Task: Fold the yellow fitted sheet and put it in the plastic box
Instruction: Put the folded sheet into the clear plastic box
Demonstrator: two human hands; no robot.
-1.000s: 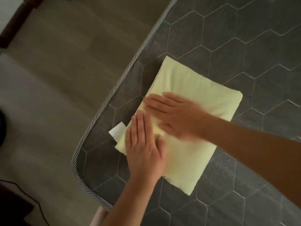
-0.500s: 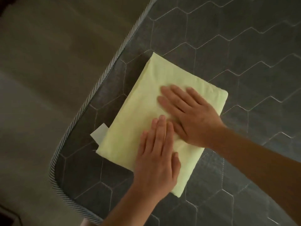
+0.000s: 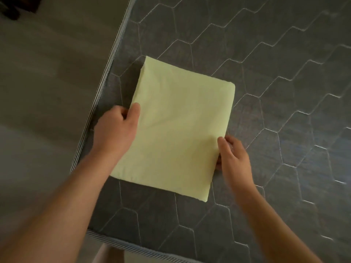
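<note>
The yellow fitted sheet lies folded into a neat thick rectangle on the grey quilted mattress, near its left corner. My left hand grips the sheet's left edge, thumb on top and fingers curled beneath. At the right edge, my right hand holds the sheet the same way, thumb on top and fingers tucked under the fold. The plastic box is not in view.
The mattress's striped piping edge runs diagonally at the left and along the bottom. Beyond it lies a wooden floor. A dark object sits at the top left corner.
Both hands left the top of the sheet, where they pressed flat, and moved out to its left and right edges, taking hold there. The white tag at the left edge is now hidden.
</note>
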